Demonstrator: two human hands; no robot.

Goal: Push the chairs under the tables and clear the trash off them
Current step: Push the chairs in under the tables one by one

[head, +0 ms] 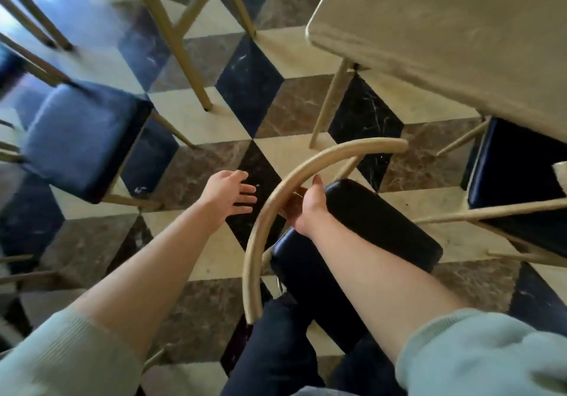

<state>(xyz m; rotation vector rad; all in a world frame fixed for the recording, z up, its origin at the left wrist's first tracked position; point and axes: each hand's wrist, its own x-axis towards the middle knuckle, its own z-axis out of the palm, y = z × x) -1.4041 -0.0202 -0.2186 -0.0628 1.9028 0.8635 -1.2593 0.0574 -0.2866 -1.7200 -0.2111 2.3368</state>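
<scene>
Item, chair for tucking: I am gripping the curved pale-wood backrest of the black-cushioned chair with my right hand, my left hand hovering open just beside it, the chair standing apart from the beige table lying ahead-right.

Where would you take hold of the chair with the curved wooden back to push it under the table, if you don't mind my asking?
Grip the curved back rail from behind, one of your hands on each side of its middle. The right hand already holds it; the open left hand could join.
</scene>
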